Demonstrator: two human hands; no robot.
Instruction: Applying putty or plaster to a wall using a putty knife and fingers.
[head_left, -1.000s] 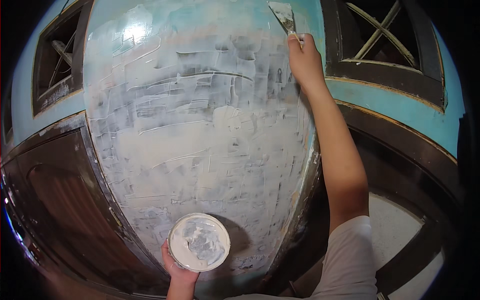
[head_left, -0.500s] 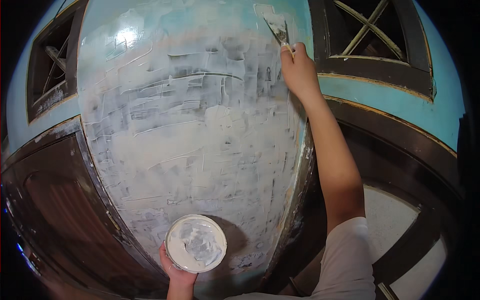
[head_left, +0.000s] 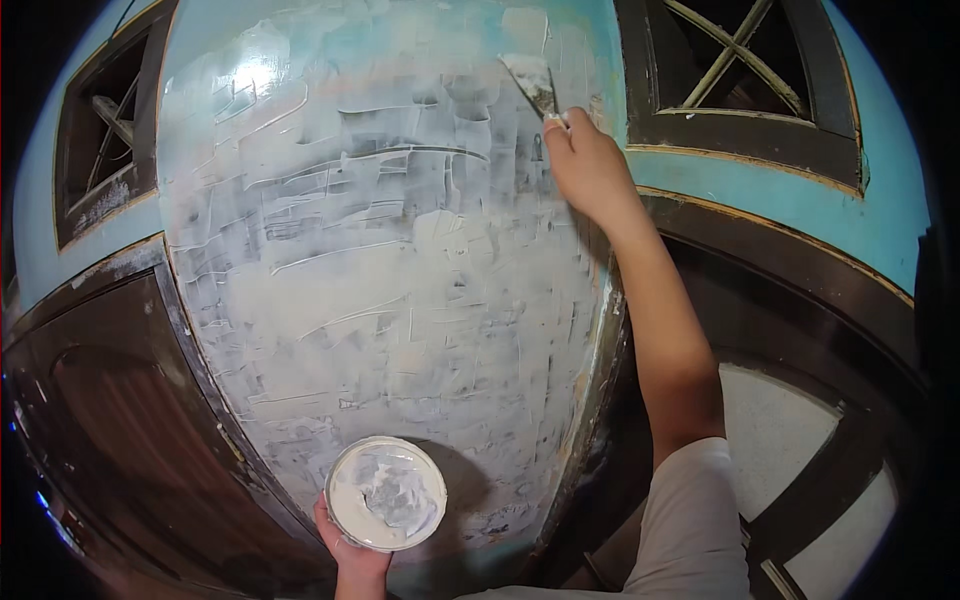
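My right hand [head_left: 588,165] is closed around the handle of a putty knife [head_left: 533,84], its arm stretched up toward the upper right of the wall. The triangular blade, smeared with white paste, lies against the wall [head_left: 370,270] or very close to it. Streaky white and grey putty covers most of that wall, with turquoise paint showing at the top. Low in front of the wall, my left hand [head_left: 350,545] grips a round tub [head_left: 388,493] from its lower left side. White putty lines the tub, and its opening is turned toward me.
A brown wooden door [head_left: 110,400] stands at the left, below a dark-framed window opening [head_left: 105,130]. On the right, another window frame [head_left: 745,125] with crossed bars sits above a brown and white door [head_left: 775,430].
My right hand has drawn the putty knife down and slightly left, and a pale patch shows where the blade was. The tub has shifted slightly down and left.
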